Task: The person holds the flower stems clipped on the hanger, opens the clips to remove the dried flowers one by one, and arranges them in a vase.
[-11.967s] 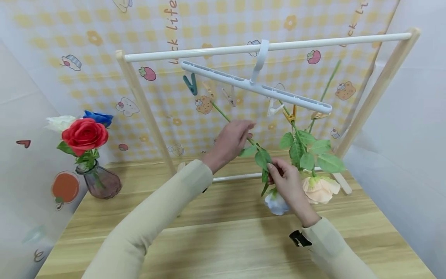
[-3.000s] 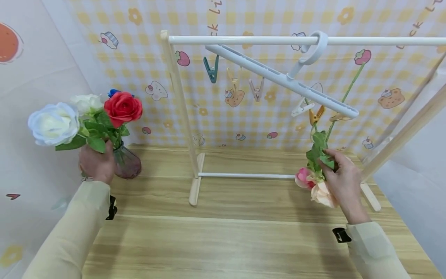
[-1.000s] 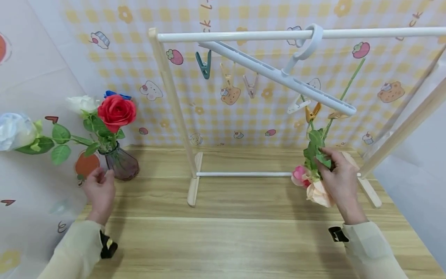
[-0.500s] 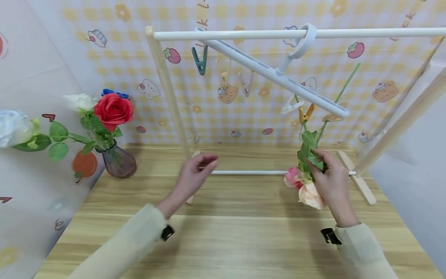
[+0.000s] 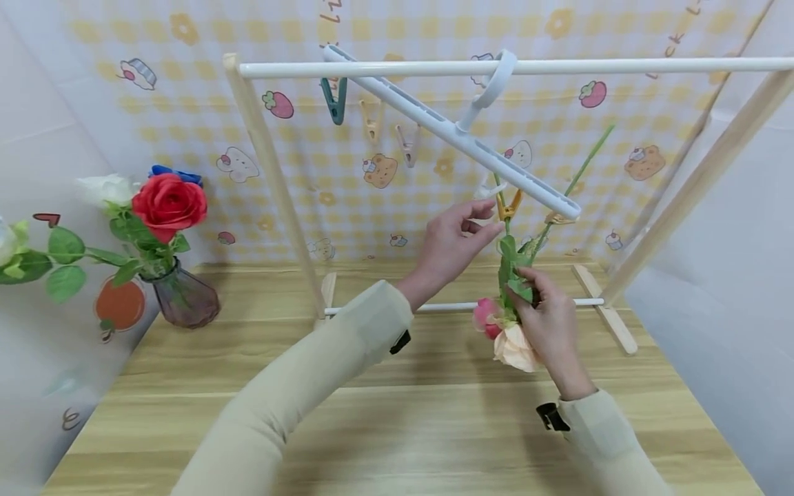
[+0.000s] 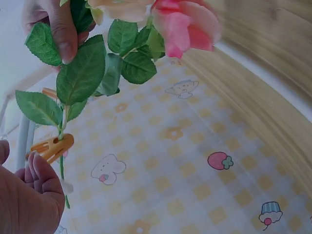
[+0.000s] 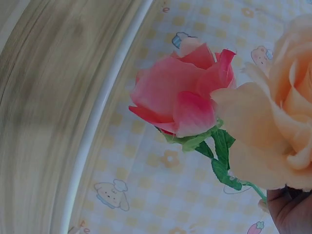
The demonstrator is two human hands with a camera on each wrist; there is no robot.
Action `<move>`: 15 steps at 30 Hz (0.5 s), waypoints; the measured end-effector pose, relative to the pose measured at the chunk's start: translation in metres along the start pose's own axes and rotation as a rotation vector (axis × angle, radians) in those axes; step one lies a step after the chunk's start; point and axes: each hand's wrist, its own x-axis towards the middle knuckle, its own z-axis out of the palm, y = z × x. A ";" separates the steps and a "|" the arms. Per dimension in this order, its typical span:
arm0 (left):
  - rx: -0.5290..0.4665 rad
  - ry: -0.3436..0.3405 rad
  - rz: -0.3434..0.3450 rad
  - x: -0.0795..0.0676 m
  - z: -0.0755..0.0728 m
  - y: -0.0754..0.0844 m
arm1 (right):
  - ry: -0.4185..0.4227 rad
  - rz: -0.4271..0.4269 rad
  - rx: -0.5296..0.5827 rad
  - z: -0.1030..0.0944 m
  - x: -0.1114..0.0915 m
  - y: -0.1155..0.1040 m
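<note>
My left hand [image 5: 449, 244] is raised beside the orange clothespin [image 5: 510, 207], its thumb and fingers apart; in the left wrist view the fingertips lie at the clip's handles. That clothespin bites a green stem under the low end of the pale grey hanger [image 5: 462, 138]. Lower down, my right hand [image 5: 548, 324] pinches the leafy stem [image 5: 509, 265] of upside-down artificial flowers. A peach rose [image 5: 515, 348] and a pink rose [image 7: 170, 92] hang head-down below it. Another stem [image 5: 589, 162] passes through a peach-coloured clothespin [image 5: 561, 218]. Which stem my right fingers hold is hidden by leaves.
The hanger hooks over the white rail [image 5: 384, 69] of a wooden rack, tilted down to the right. Green, yellow and pink clothespins hang on its left half. At left, a purple glass vase [image 5: 186, 303] holds red, white, blue and pale-blue roses. A low crossbar [image 5: 446, 307] spans the rack.
The pale-blue rose came off the hanger and went into the vase. My left hand let it go there and moved right, up to the orange clothespin. My right hand keeps its hold.
</note>
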 end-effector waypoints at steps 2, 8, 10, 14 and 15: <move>-0.002 0.039 0.004 0.005 0.005 0.001 | -0.006 0.008 0.009 0.003 0.000 -0.002; -0.001 0.130 -0.021 0.015 0.017 0.004 | -0.010 0.010 0.027 0.011 0.001 -0.005; 0.013 0.163 -0.040 0.017 0.019 0.004 | -0.007 0.007 0.030 0.013 0.001 -0.006; 0.027 0.238 -0.100 0.019 0.024 0.003 | 0.001 0.005 0.034 0.015 0.000 -0.007; 0.032 0.252 -0.114 0.020 0.024 0.002 | 0.003 0.000 0.032 0.016 0.000 -0.007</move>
